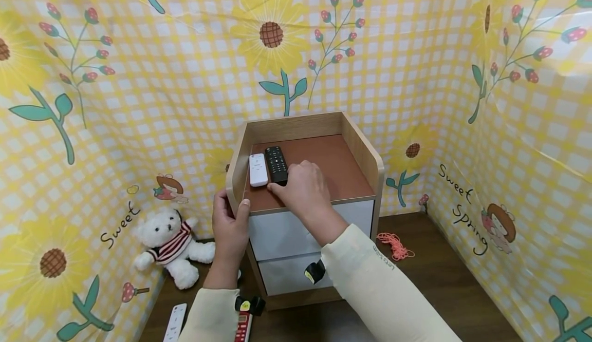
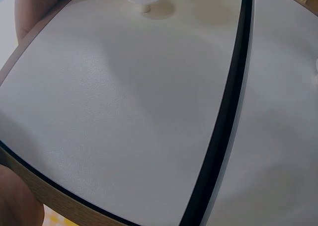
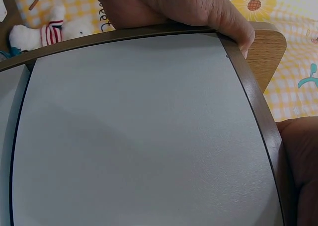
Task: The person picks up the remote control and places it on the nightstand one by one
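Note:
A small wooden cabinet (image 1: 324, 162) with a brown top and white drawer fronts stands before me. On its top left lie a white remote control (image 1: 258, 170) and, beside it, a black remote control (image 1: 276, 161). My right hand (image 1: 309, 190) pinches the near end of the black remote, thumb at its left, curled fingers at its right; the hand covers part of that end. My left hand (image 1: 231, 229) grips the cabinet's left side panel at the front corner, its thumb over the edge. In the right wrist view, the left hand (image 3: 169, 7) wraps that same corner.
Raised wooden panels edge the top's back and sides. A white teddy bear (image 1: 173, 247) in a striped shirt sits left of the cabinet. Pink string (image 1: 395, 246) lies on the floor at right. Another white remote (image 1: 175, 322) and a red keypad device (image 1: 243, 327) lie near my left sleeve.

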`<action>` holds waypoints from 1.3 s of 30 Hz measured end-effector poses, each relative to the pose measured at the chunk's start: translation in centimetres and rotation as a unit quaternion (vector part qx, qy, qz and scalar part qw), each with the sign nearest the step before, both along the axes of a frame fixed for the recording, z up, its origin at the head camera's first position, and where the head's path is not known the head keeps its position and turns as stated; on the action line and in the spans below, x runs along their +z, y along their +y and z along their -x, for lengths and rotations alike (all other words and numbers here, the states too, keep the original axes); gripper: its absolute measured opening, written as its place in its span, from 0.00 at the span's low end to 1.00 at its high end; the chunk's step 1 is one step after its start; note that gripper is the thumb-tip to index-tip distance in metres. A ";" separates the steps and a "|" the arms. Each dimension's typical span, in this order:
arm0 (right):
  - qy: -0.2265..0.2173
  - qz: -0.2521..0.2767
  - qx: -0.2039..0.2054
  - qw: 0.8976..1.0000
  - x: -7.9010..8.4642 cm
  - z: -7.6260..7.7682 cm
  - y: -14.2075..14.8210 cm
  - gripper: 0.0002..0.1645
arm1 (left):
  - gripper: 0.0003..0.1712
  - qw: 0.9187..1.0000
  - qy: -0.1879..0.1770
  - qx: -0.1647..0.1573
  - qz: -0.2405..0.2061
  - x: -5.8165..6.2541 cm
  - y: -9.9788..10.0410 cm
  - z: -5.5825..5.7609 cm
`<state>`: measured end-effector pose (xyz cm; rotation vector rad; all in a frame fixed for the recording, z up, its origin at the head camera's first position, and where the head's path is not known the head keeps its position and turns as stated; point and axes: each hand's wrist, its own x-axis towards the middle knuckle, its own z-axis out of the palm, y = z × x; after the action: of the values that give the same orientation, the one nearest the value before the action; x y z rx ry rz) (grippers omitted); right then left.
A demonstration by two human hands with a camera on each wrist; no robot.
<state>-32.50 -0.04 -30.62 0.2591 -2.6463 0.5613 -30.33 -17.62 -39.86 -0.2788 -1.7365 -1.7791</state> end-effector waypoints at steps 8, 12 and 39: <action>0.022 0.026 0.020 0.999 -0.7 -0.7 0.2 0.43 | 0.26 1.000 -0.010 0.006 0.012 -0.1 -0.3 -0.2; 0.113 0.065 0.088 0.988 -1.9 -1.8 1.1 0.35 | 0.26 1.000 -0.005 0.012 0.012 -0.3 -0.6 -0.3; 0.069 0.334 0.132 0.931 -8.1 -1.3 19.5 0.33 | 0.26 1.000 -0.008 -0.001 0.011 0.1 -0.1 -0.4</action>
<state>-31.22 19.44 -38.74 0.4210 -2.1390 1.4236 -29.98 -17.67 -39.73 -0.2781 -1.7684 -1.7688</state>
